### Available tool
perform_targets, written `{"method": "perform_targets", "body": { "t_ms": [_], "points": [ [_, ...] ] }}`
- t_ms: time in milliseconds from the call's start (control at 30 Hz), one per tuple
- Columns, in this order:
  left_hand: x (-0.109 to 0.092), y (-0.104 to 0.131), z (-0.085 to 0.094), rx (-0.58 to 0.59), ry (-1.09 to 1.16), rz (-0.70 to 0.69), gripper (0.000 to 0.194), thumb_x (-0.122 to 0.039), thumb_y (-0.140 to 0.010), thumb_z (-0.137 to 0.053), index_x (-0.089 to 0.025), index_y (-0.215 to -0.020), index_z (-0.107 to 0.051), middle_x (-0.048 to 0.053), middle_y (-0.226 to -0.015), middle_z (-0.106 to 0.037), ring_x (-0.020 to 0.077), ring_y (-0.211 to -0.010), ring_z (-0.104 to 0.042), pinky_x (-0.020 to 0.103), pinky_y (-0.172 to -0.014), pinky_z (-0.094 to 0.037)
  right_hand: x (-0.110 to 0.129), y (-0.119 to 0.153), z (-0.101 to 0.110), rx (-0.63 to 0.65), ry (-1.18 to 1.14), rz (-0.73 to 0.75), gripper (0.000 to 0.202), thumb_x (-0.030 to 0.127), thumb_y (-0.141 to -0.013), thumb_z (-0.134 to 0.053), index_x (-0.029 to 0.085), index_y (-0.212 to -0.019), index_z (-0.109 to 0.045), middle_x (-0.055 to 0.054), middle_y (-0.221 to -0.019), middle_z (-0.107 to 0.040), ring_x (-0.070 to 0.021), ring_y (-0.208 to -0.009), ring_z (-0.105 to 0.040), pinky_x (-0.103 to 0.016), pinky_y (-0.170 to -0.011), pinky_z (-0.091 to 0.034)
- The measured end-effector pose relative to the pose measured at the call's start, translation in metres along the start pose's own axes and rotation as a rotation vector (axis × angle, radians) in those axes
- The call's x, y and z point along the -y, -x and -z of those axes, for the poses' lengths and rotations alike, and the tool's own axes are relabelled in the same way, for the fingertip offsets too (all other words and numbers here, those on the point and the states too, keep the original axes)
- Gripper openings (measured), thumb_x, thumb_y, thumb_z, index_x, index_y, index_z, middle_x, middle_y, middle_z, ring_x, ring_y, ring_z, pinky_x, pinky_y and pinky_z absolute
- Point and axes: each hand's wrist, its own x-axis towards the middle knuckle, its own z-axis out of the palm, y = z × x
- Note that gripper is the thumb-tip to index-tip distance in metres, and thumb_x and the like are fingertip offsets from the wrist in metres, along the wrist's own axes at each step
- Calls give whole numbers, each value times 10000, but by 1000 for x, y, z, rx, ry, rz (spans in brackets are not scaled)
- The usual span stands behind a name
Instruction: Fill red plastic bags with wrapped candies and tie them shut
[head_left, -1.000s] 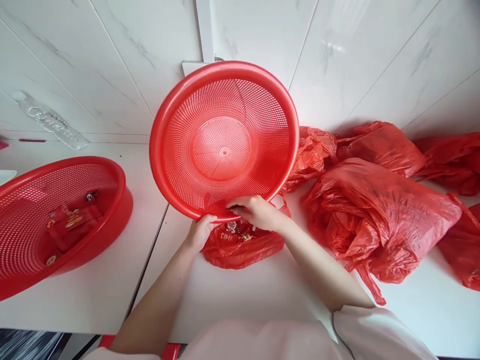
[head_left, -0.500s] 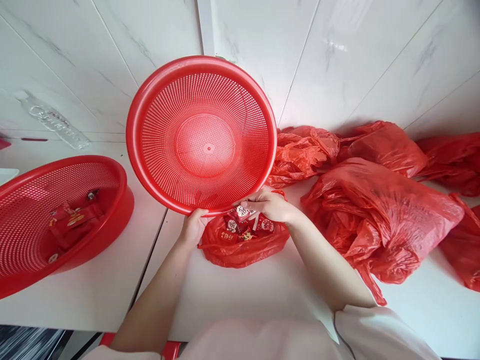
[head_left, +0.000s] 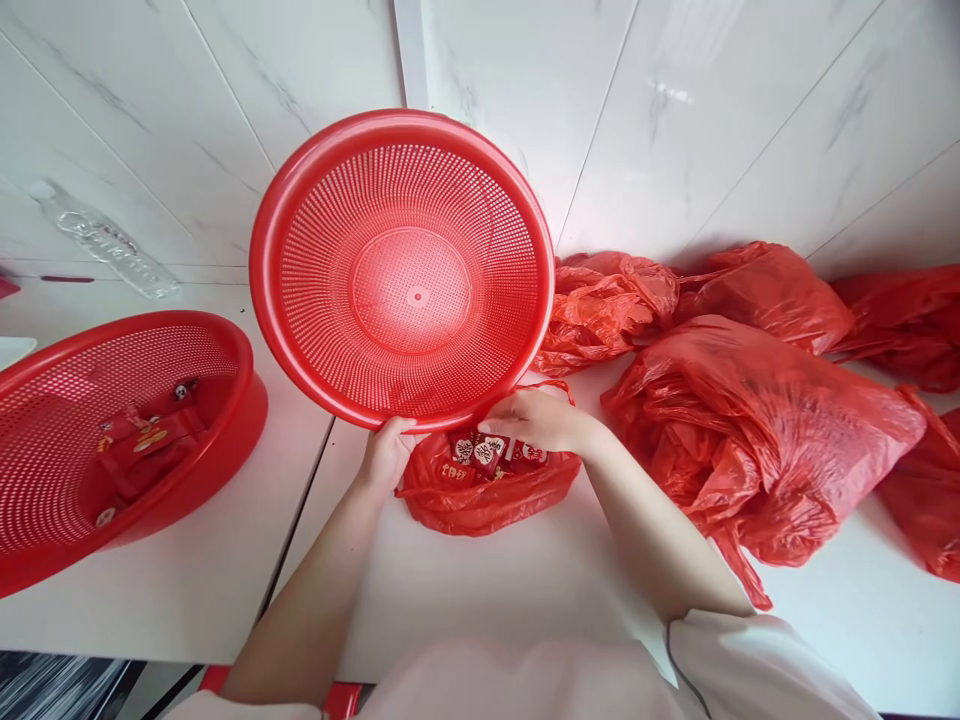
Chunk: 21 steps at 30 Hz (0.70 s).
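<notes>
A large red plastic colander basket (head_left: pixel 412 290) is tipped toward me, its perforated inside bare. My left hand (head_left: pixel 386 460) is closed on its lower rim. Below that rim lies a red plastic bag (head_left: pixel 480 508), its mouth spread, holding several small dark red packets (head_left: pixel 489 452) with cream round labels and printed characters. My right hand (head_left: pixel 536 420) is over the packets at the rim's lower right, fingers stretched and thumb touching a packet. Part of its fingertips is hidden against the rim.
Another red basket (head_left: pixel 217 480) at left holds several small red items (head_left: pixel 146 440). Knotted red plastic bags (head_left: pixel 780 430) crowd the right side. A clear plastic bottle (head_left: pixel 109 240) lies near the tiled wall (head_left: pixel 675 130). A dark seam crosses the white table (head_left: pixel 465 590).
My right hand has lowered slightly from the basket rim. The packet it held at the rim now lies in the bag among the others. My left hand and the basket have barely moved.
</notes>
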Motion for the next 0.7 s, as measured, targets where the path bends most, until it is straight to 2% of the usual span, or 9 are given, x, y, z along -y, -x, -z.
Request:
{"method": "perform_targets", "body": {
  "t_ms": [67, 133, 233, 300, 433, 500, 567, 633, 700],
  "points": [
    [-1, -1, 2, -5, 6, 25, 320, -148, -737, -561, -119, -1030, -687, 128, -1137, -699, 317, -1156, -605, 478, -994, -482, -1, 3, 4, -48, 181, -39, 197, 328, -898, -571, 207, -827, -711, -31, -811, -725, -174, -722, -662, -273, -656, -470],
    [-2, -2, 4, 0, 22, 42, 327, -162, -743, -543, -110, -1033, -685, 133, -1110, -707, 317, -1146, -610, 475, -977, -496, -1, 5, 8, -189, 241, -75, 163, 278, -876, -596, 201, -1003, -665, -42, -829, -723, -193, -748, -671, -287, -671, -485],
    [-5, -3, 8, 11, 59, 63, 320, -166, -741, -514, -108, -997, -697, 121, -1064, -719, 306, -1131, -617, 454, -957, -516, 1, 7, 12, -294, 181, -18, 590, 232, -837, -643, 231, -1381, -415, -12, -843, -722, -199, -764, -688, -304, -725, -524],
    [-8, -3, 11, 26, 74, 103, 314, -172, -733, -500, -104, -958, -707, 116, -1026, -727, 301, -1113, -625, 444, -951, -522, 3, 8, 13, -301, 173, 45, 693, 237, -851, -632, 279, -1459, -302, -4, -911, -723, -200, -792, -697, -320, -766, -537],
    [-16, -1, 12, 102, 62, 120, 385, -188, -740, -491, -124, -1066, -686, 110, -1076, -713, 314, -1146, -600, 490, -959, -508, 4, 11, 17, -340, 343, 158, 429, 384, -854, -644, 245, -1249, -548, -55, -960, -712, -249, -860, -683, -364, -792, -530],
    [-20, 3, 10, 176, 29, 91, 418, -214, -764, -493, -142, -1143, -656, 115, -1140, -689, 332, -1190, -564, 534, -965, -489, 4, 14, 21, -385, 431, 204, 416, 484, -798, -686, 204, -1095, -609, -81, -928, -700, -268, -852, -662, -378, -775, -525],
    [-24, 8, 7, 245, -23, 60, 443, -271, -790, -511, -160, -1203, -624, 124, -1202, -659, 350, -1234, -524, 565, -975, -466, 5, 18, 26, -418, 435, 238, 459, 543, -760, -704, 191, -1040, -605, -81, -910, -681, -250, -817, -642, -363, -738, -528],
    [-28, 11, 5, 285, -93, 25, 496, -395, -795, -556, -172, -1235, -604, 140, -1258, -624, 369, -1274, -480, 573, -991, -441, 7, 21, 30, -455, 384, 274, 473, 564, -753, -702, 196, -1031, -594, -77, -933, -663, -229, -828, -626, -345, -734, -537],
    [-32, 10, 5, 250, -157, -25, 631, -585, -782, -555, -181, -1267, -580, 159, -1321, -576, 376, -1317, -433, 566, -1022, -407, 9, 24, 31, -523, 341, 301, 470, 572, -750, -701, 207, -1025, -592, -84, -995, -647, -231, -893, -613, -353, -784, -542]
  ]
}}
